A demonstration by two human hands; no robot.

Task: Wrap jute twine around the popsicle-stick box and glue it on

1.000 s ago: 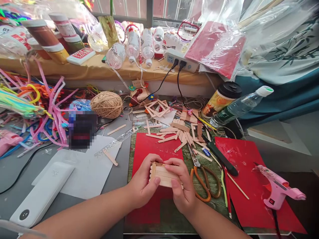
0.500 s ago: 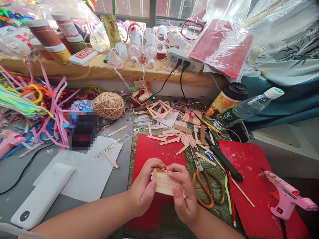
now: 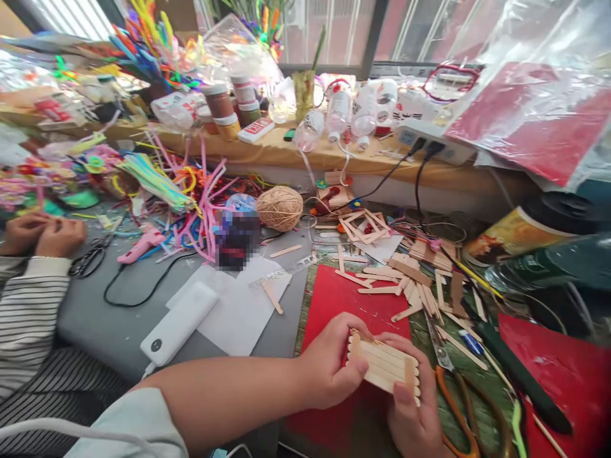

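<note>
Popsicle-stick panel [image 3: 384, 364], pale flat wood, scalloped edges, pinched in left hand [image 3: 337, 364] and right hand [image 3: 421, 415]; scissors [image 3: 445, 361] right nearby, loose sticks [image 3: 422, 300] littering the bench [image 3: 128, 327].

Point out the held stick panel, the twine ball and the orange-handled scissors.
Stick panel [image 3: 384, 364]: head view, middle of its flat face.
Twine ball [image 3: 280, 208]: head view, middle of its windings.
Orange-handled scissors [image 3: 443, 360]: head view, metal near the pivot.

Left hand [image 3: 341, 362] and right hand [image 3: 424, 407] hide parts of the stick panel [image 3: 384, 362]; toward the tabletop's [image 3: 105, 331] back edge, pixelation swallows a dark object [image 3: 237, 240]; over at its right, the bottle [image 3: 539, 264] blurs, a red sheet [image 3: 568, 362] runs out of frame!
</note>
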